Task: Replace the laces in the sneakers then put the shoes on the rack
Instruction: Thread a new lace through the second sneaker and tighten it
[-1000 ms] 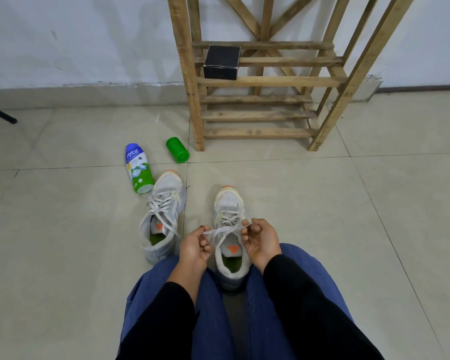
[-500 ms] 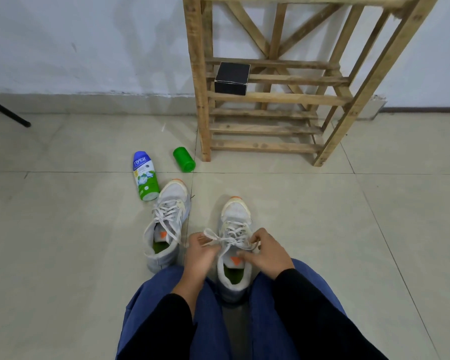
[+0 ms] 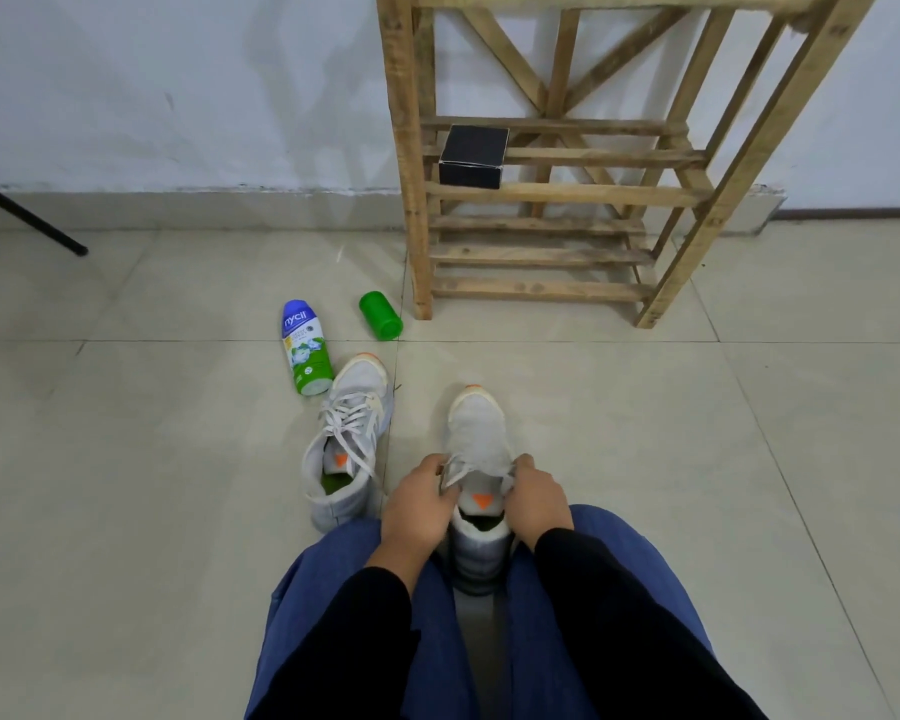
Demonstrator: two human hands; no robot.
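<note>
Working the lace (image 3: 455, 472) at the top eyelets of the right shoe (image 3: 476, 449), which stands between the knees; lacing seems nearly done. Left hand (image 3: 419, 504) pinches the lace at the shoe's left side; right hand (image 3: 539, 498) closes on the right side. Left shoe (image 3: 346, 439) sits laced nearby. Next, likely tying off, then carrying both to the far rack (image 3: 541, 257).
</note>
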